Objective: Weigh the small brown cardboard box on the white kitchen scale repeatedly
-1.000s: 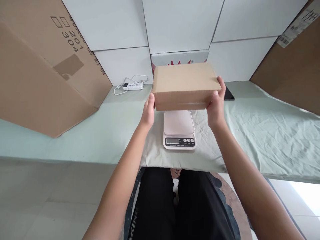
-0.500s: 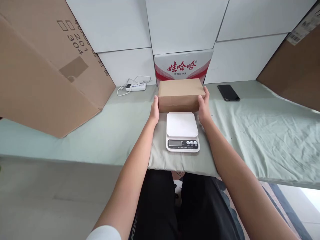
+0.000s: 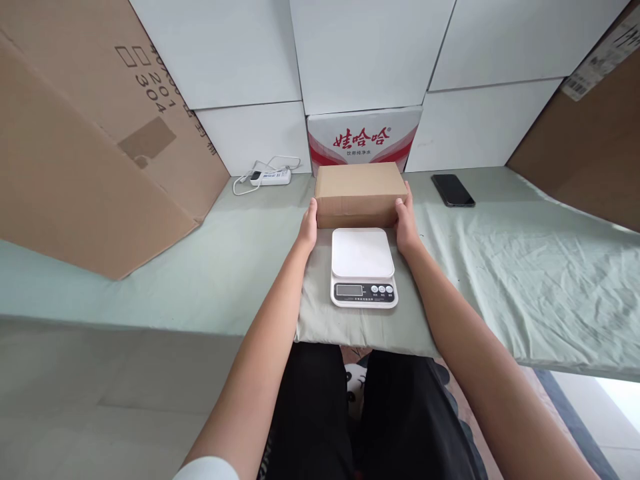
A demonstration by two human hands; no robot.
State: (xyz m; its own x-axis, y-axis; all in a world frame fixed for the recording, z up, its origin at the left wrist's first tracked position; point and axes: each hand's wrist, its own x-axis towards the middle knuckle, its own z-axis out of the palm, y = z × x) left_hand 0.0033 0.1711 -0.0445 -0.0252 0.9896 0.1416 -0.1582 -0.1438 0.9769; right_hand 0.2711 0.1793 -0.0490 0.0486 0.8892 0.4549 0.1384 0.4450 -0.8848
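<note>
Small cardboard box point(image 3: 359, 193) clamped at both ends, left hand point(image 3: 309, 227) and right hand point(image 3: 405, 223), resting on the green cloth point(image 3: 500, 267) just behind the scale point(image 3: 363, 267).
Long axis left-right, broad face up. Risk, as I judge it: uneven pressure could skew it against the red-and-white carton point(image 3: 365, 137) or nudge the scale.

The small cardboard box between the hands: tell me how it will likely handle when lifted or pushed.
The small cardboard box looks stiff: its edges are straight and its top flat. Low and wide, it seems unlikely to tip or roll. The left hand and right hand press its ends with open palms; its weight cannot be judged. On the wrinkled green cloth it would probably drag rather than slide.
</note>
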